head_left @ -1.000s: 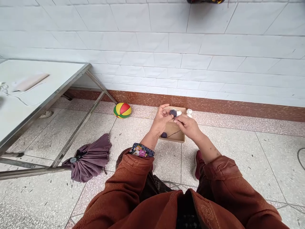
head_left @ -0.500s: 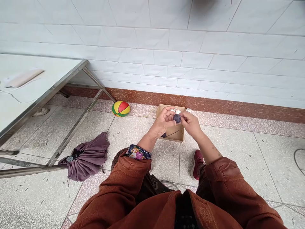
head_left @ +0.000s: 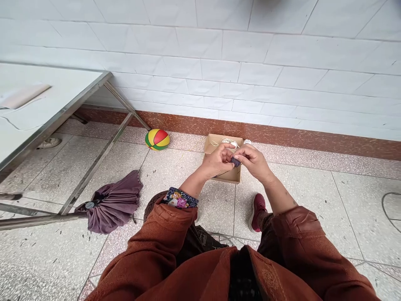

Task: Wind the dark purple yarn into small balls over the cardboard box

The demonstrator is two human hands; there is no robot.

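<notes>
A small dark purple ball of yarn (head_left: 236, 161) is between my two hands, above a cardboard box on the floor. My left hand (head_left: 218, 161) grips the ball from its left side, thumb below and fingers curled over. On the other side my right hand (head_left: 253, 162) is closed, thumb and forefinger pinched at the ball's upper right; whether yarn is in that pinch is too small to see. The open cardboard box (head_left: 230, 179) holds white yarn (head_left: 228, 142) toward its back. My hands hide part of the box's inside.
A red, yellow and green ball (head_left: 157, 139) lies by the wall. A folded purple umbrella (head_left: 117, 202) is on the floor beside the metal-framed table (head_left: 70, 79) at left. Another white item (head_left: 247, 142) sits behind the box's right corner. A dark cable (head_left: 388, 209) lies far right.
The yarn ball has turned and shifted slightly down and right, and my right fingers now cover more of it. The whole view has moved a little.
</notes>
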